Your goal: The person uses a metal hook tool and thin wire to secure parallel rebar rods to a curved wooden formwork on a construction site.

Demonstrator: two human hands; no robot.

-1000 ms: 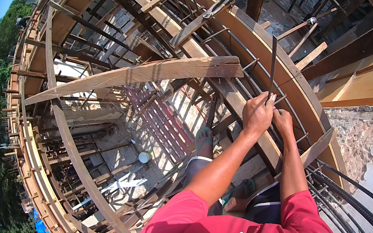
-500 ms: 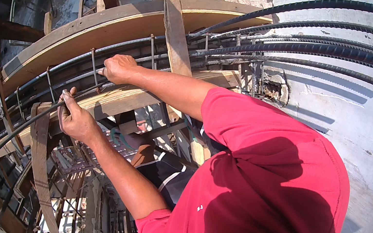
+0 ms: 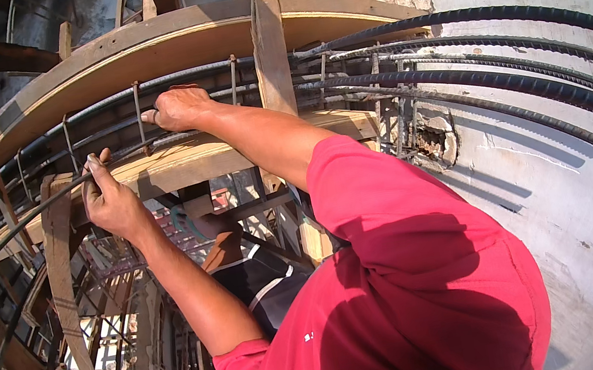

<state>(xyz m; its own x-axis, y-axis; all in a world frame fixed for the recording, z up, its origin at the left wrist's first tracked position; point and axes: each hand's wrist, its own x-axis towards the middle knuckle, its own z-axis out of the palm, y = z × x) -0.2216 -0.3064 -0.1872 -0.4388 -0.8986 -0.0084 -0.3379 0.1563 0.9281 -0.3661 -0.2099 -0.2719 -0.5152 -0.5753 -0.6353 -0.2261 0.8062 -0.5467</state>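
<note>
My left hand [image 3: 113, 204] is closed round a long, thin steel bar [image 3: 28, 220] at the near side of a rebar cage. Its thumb and a fingertip show above the bar. Farther right, my right hand [image 3: 182, 108] is curled into a fist over the cage's lengthwise bars. Its thumb side lies close to an upright stirrup [image 3: 138, 105], and whatever the fingers hold is hidden. The cage sits between two wooden form boards, a curved far board [image 3: 156, 48] and a near board [image 3: 191, 163].
An upright timber [image 3: 271, 56] crosses the cage right of my right hand. Thick ribbed bars [image 3: 513, 74] stick out past it, along a pale wall [image 3: 556, 235] with a broken hole [image 3: 436, 139]. Below left, a slanting timber [image 3: 69, 301] stands over an open drop with more bars and planks.
The whole view has shifted slightly, so the cage and both hands appear a little farther left. Both hands keep nearly the same places along the bars.
</note>
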